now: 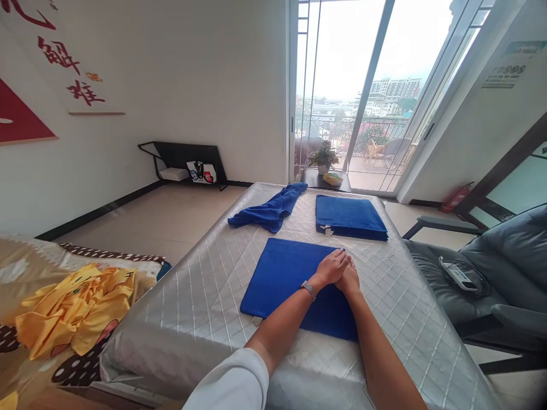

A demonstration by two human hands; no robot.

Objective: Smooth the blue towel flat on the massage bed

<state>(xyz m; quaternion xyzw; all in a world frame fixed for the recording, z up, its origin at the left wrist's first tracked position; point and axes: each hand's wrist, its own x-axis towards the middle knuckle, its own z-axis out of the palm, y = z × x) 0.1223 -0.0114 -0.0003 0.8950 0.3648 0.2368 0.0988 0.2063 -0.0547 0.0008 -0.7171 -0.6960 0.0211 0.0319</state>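
Note:
A folded blue towel (pixel 282 273) lies flat on a mattress wrapped in silvery quilted film. My left hand (pixel 331 267), with a metal-banded watch above it, is at the towel's far right corner, fingers bent over the edge. Pressed close beside it, my right hand (pixel 349 278) is closed at the same edge; its fingertips are partly hidden. A small white tag shows at the towel's near left corner. Beyond it sits a neat stack of folded blue towels (pixel 350 216), tags at its near left corner. A crumpled blue towel (pixel 273 209) lies to the left of that stack.
The film-covered mattress (pixel 205 285) fills the middle. Yellow cloth (pixel 81 307) is heaped on patterned bedding at left. A dark armchair (pixel 504 262) at right holds a power strip (pixel 459 276). A potted plant (pixel 323 156) stands on a chair by the glass door.

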